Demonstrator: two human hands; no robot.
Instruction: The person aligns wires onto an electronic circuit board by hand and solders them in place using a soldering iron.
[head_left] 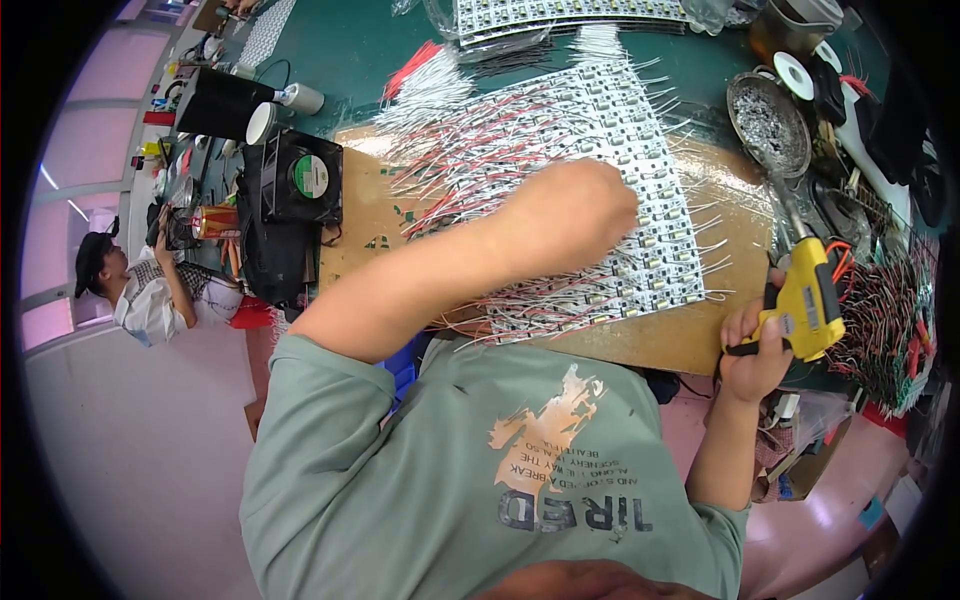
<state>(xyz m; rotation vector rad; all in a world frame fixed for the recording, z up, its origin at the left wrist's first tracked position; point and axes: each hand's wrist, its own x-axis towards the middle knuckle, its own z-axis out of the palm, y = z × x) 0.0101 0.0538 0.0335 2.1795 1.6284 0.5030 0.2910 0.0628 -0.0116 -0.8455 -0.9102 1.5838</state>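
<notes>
Circuit-board panel, at one o'clock from centre, bearing red and white wires at its nine o'clock; left hand above it, fingers hidden, grip indeterminable; at four o'clock, right hand gripping yellow gun-shaped tool.

The panel at one o'clock is white, dotted in rows with pale gold; its wires are red and white. The gun at three is yellow and black, the fan at ten black, the shirt at six grey-green.
</notes>
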